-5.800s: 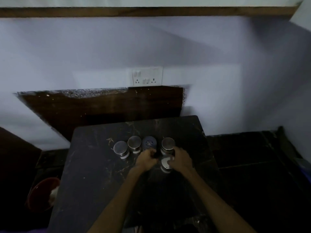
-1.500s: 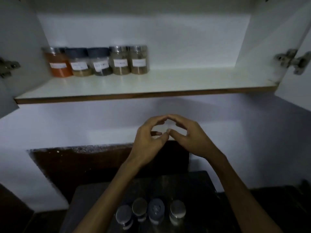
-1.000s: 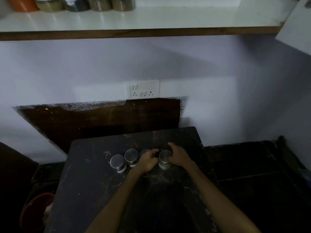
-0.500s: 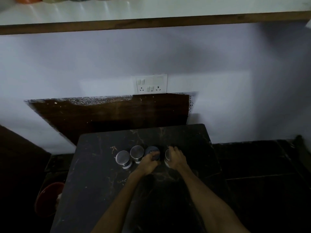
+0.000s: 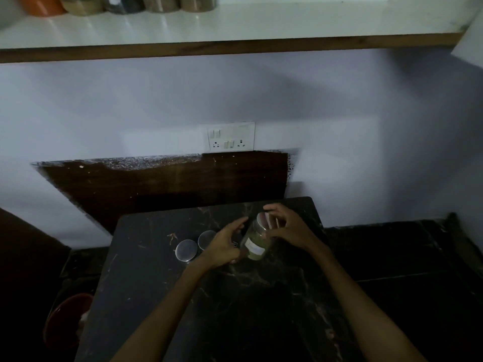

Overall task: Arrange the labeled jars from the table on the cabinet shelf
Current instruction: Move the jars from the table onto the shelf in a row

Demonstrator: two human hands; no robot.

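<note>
Gripping a tilted jar (image 5: 254, 241) from both sides, the left hand (image 5: 223, 246) cups its body while the right hand (image 5: 286, 229) curls round the lid end, just above the dark surface (image 5: 146, 283). Tilted like this, it could slip and clip the two jars (image 5: 197, 245) standing beside it. Overhead, the shelf (image 5: 287, 24) has open room right of its row, but its wooden edge juts out.

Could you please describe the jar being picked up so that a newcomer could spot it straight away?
Find the dark marble table under the wall socket. Near its back edge both hands hold one jar. Unlike the two upright jars to its left, seen as round metal lids, it is tilted, showing greenish contents and a white label.
</note>
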